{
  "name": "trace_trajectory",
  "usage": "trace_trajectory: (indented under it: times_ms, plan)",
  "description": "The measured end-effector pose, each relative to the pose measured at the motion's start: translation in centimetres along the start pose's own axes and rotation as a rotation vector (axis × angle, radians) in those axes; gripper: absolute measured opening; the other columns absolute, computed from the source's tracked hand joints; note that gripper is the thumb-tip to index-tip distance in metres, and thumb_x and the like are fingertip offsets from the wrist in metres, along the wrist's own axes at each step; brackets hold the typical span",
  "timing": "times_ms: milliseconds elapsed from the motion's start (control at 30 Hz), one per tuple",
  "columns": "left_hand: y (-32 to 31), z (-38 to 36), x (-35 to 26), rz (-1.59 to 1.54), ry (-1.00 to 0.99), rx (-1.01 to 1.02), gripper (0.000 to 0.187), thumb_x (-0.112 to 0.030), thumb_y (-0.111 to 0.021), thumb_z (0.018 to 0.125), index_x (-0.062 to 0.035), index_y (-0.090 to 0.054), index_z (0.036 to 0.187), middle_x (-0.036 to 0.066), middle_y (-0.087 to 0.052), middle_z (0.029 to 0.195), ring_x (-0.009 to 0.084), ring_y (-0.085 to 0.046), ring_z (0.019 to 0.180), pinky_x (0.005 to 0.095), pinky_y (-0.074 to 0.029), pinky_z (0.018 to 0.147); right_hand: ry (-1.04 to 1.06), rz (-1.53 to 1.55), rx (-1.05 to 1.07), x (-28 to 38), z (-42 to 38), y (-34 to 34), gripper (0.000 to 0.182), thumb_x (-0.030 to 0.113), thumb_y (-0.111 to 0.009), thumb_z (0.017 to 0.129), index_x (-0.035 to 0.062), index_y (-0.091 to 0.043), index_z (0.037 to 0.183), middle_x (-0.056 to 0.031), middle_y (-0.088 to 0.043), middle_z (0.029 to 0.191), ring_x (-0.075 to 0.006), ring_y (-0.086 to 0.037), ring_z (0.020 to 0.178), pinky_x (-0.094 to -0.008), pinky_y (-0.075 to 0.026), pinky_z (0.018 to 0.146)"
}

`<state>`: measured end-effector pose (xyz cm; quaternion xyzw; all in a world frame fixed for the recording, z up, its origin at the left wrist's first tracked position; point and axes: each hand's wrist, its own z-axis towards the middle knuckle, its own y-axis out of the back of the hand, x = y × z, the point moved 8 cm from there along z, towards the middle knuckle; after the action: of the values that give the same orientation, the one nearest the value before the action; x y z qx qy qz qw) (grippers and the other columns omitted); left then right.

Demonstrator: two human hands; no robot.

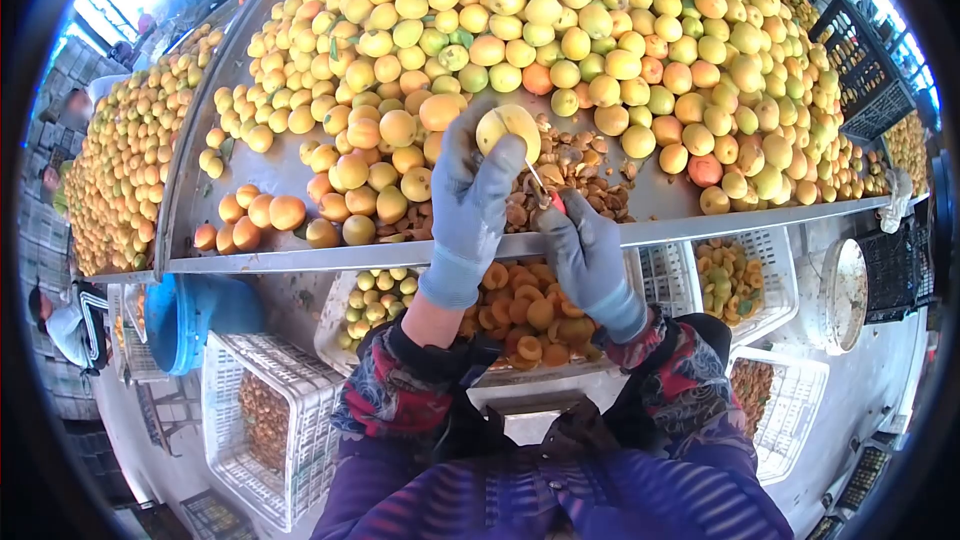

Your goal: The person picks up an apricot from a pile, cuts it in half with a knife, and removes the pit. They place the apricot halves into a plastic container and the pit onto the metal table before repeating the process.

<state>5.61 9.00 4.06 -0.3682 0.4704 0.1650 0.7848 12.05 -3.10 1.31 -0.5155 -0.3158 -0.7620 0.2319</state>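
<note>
My left hand (pixel 468 190), in a grey glove, holds up a pale yellow apricot (pixel 510 130) above the metal table's front edge. My right hand (pixel 580 240), also grey-gloved, grips a small knife with a red handle (pixel 548 195); its thin blade points up at the fruit. Just behind both hands lies a pile of brown pits (pixel 575 175). Below my hands, under the table edge, a white crate holds orange apricot halves (pixel 525 315).
A metal table (pixel 300 258) is heaped with yellow and orange apricots (pixel 560 30). White crates (pixel 260 420) stand below, one with cut fruit (pixel 728 280), plus a blue barrel (pixel 195 310). Black crates (pixel 860 70) stand at right. Other people work at left.
</note>
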Motion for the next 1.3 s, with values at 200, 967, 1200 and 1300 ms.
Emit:
trace_trajectory:
  times_ms: [200, 967, 1200, 1300]
  plan:
    - [1.6, -0.2, 0.9, 0.085, 0.269, -0.148, 0.058, -0.054, -0.033, 0.097, -0.0005, -0.053, 0.105, 0.005, -0.058, 0.074, 0.0126, -0.055, 0.064, 0.0264, -0.045, 0.06, 0.124, -0.15, 0.012, 0.7, -0.1, -0.2, 0.025, 0.026, -0.056, 0.093, 0.0034, -0.051, 0.084, -0.0149, -0.047, 0.055, -0.0346, -0.052, 0.051, -0.0361, -0.039, 0.046]
    - [0.9, -0.5, 2.1, -0.023, 0.445, 0.076, 0.045, -0.028, -0.061, 0.091, 0.002, -0.05, 0.122, 0.004, -0.058, 0.101, 0.0073, -0.056, 0.086, 0.0205, -0.047, 0.07, 0.101, -0.155, 0.006, 0.0, -0.1, 0.3, 0.026, 0.028, -0.057, 0.092, 0.0046, -0.049, 0.082, -0.0146, -0.046, 0.054, -0.034, -0.053, 0.05, -0.0359, -0.038, 0.044]
    - [-0.7, -0.4, -0.2, 0.13, 0.005, 0.025, 0.04, -0.026, -0.058, 0.093, 0.003, -0.05, 0.12, 0.004, -0.058, 0.103, 0.0086, -0.054, 0.091, 0.0227, -0.046, 0.078, -0.05, 0.031, 0.103, -1.8, -0.3, -0.6, 0.027, 0.027, -0.054, 0.094, 0.0013, -0.051, 0.086, -0.0121, -0.051, 0.06, -0.0243, -0.049, 0.049, -0.0309, -0.038, 0.047]
    - [-0.8, -0.4, -0.4, 0.18, -0.037, 0.056, 0.038, -0.025, -0.056, 0.094, 0.0034, -0.05, 0.119, 0.004, -0.058, 0.103, 0.0079, -0.053, 0.091, 0.0218, -0.045, 0.077, 0.073, 0.44, 0.09, -1.1, -0.5, -1.2, 0.036, 0.034, -0.046, 0.098, 0.0015, -0.055, 0.086, 0.0028, -0.043, 0.057, -0.0021, -0.035, 0.05, -0.0191, -0.026, 0.044]
